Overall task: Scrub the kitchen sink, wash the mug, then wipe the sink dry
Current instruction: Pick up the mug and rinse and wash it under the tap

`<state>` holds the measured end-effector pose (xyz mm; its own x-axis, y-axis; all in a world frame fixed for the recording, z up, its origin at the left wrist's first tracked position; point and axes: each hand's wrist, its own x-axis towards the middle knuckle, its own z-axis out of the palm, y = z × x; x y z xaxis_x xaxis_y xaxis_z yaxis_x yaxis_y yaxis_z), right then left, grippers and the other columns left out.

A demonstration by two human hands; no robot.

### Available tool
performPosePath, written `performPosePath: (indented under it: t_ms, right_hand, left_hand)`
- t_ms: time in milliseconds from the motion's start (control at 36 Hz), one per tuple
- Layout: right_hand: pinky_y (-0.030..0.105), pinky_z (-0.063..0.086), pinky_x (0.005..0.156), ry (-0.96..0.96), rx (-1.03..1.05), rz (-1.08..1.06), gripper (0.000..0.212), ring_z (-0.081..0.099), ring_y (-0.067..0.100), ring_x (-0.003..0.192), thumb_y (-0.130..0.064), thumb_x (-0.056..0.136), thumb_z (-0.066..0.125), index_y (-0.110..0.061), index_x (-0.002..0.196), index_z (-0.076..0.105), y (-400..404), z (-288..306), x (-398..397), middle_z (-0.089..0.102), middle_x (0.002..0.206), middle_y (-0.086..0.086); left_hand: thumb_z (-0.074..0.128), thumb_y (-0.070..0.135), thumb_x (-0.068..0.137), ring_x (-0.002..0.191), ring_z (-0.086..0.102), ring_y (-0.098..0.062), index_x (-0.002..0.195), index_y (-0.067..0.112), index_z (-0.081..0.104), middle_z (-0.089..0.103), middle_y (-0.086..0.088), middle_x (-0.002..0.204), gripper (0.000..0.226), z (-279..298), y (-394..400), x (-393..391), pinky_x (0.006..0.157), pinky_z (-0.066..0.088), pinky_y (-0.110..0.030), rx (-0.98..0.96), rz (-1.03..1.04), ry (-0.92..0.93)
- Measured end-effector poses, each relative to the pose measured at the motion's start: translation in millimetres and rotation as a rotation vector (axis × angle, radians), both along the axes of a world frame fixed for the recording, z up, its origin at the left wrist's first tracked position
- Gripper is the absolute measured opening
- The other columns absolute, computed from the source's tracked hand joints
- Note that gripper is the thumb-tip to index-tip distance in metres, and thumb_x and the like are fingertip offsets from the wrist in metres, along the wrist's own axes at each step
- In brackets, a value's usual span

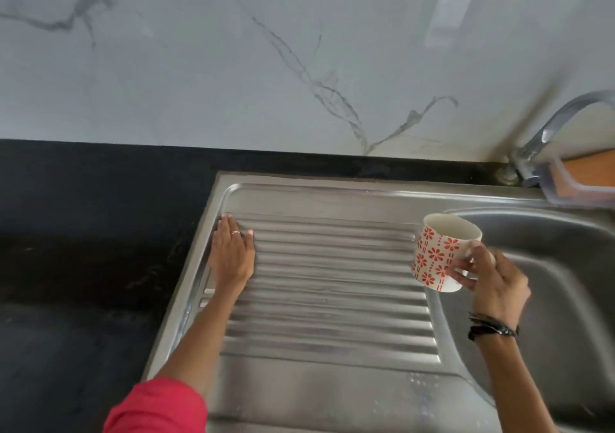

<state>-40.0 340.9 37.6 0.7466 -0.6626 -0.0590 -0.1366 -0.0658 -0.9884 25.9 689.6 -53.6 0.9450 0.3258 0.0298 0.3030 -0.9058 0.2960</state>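
Observation:
A white mug (439, 249) with red flower patterns is held in the air by my right hand (489, 276), whose fingers curl round its handle side. It hangs tilted over the boundary between the ridged steel drainboard (326, 286) and the sink basin (549, 266). The mug's inside looks empty. My left hand (231, 252) lies flat with straight fingers on the left end of the drainboard ridges; a ring is on one finger.
A chrome tap (552, 129) arches at the back right, with a clear plastic container (585, 179) holding something orange beside it. Black countertop (83, 249) spreads to the left. A marble-patterned wall (266, 59) stands behind.

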Motion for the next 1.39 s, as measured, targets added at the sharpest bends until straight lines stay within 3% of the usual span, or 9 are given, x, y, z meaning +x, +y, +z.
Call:
performPosePath:
  t_ms: [167,444,556,667,861,1000,1194,1306,1389]
  right_hand:
    - [0.018,0.057,0.052,0.015,-0.046,-0.045,0.022,0.065,-0.001,0.051,-0.022,0.091,0.058,-0.002,0.098,0.065,-18,0,-26,0.066,0.074,0.006]
    - [0.023,0.058,0.052,0.012,-0.039,-0.104,0.029,0.065,0.002,0.048,-0.025,0.089,0.061,0.003,0.094,0.066,-84,4,-52,0.067,0.055,-0.007]
    - [0.019,0.057,0.050,0.001,-0.067,-0.082,0.030,0.064,-0.001,0.049,-0.021,0.090,0.058,0.005,0.104,0.065,-114,12,-64,0.066,0.061,0.000]
    - [0.019,0.057,0.052,-0.016,-0.099,-0.037,0.032,0.065,-0.003,0.052,-0.022,0.091,0.058,0.004,0.108,0.065,-139,19,-75,0.066,0.072,0.006]
    - [0.015,0.055,0.048,-0.027,-0.050,0.043,0.030,0.064,-0.003,0.051,-0.021,0.091,0.058,0.005,0.103,0.065,-148,20,-68,0.066,0.054,-0.009]
    - [0.021,0.058,0.053,-0.038,-0.014,0.101,0.030,0.064,-0.002,0.050,-0.023,0.089,0.059,0.005,0.096,0.066,-121,15,-58,0.067,0.075,0.014]
    - [0.020,0.058,0.054,-0.052,0.073,0.183,0.034,0.065,-0.001,0.053,-0.021,0.091,0.058,0.009,0.107,0.063,-58,15,-45,0.066,0.073,0.004]
    - [0.018,0.057,0.053,-0.054,0.096,0.201,0.033,0.065,-0.002,0.054,-0.022,0.092,0.057,0.007,0.107,0.063,-26,13,-42,0.066,0.074,0.005]
    - [0.018,0.057,0.053,-0.042,0.099,0.211,0.033,0.066,-0.001,0.055,-0.022,0.092,0.056,0.006,0.110,0.063,-10,11,-40,0.066,0.074,0.006]
  left_hand:
    - [0.030,0.029,0.100,0.143,0.017,-0.029,0.144,-0.004,0.021,0.019,-0.020,0.153,0.056,-2,-19,-7,0.117,0.010,-0.040,0.078,-0.020,0.012]
    - [0.012,0.031,0.100,0.145,0.007,-0.024,0.148,0.003,0.015,0.008,-0.014,0.156,0.056,-1,-218,-29,0.117,0.000,-0.034,-0.075,-0.512,0.008]
    - [0.009,0.037,0.099,0.145,0.011,-0.025,0.147,0.004,0.019,0.014,-0.014,0.156,0.059,2,-294,-32,0.118,0.004,-0.040,-0.035,-0.738,0.079]
    - [-0.004,0.051,0.089,0.146,0.002,-0.014,0.149,0.010,0.010,0.005,-0.005,0.158,0.074,12,-321,-42,0.116,-0.007,-0.028,-0.163,-0.860,0.100]
    - [0.020,0.031,0.103,0.143,-0.006,-0.005,0.149,0.014,0.006,0.000,0.002,0.157,0.051,19,-259,-77,0.114,-0.010,-0.019,-0.343,-0.639,0.000]
    - [0.022,0.036,0.101,0.144,0.001,-0.012,0.147,0.006,0.016,0.010,-0.007,0.156,0.055,14,-150,-104,0.114,-0.005,-0.024,-0.274,-0.287,-0.031]
    - [0.037,0.017,0.101,0.145,0.012,-0.027,0.144,-0.003,0.021,0.017,-0.017,0.154,0.050,4,-18,-139,0.117,0.003,-0.032,-0.111,0.048,0.037]
    - [0.035,0.025,0.098,0.135,0.034,-0.038,0.136,-0.013,0.034,0.035,-0.027,0.144,0.054,-3,0,-144,0.111,0.027,-0.048,-0.063,0.127,0.050]
    - [0.033,0.025,0.101,0.143,0.020,-0.028,0.144,-0.005,0.022,0.022,-0.020,0.152,0.053,-1,-11,-141,0.117,0.011,-0.037,-0.013,0.154,0.026]
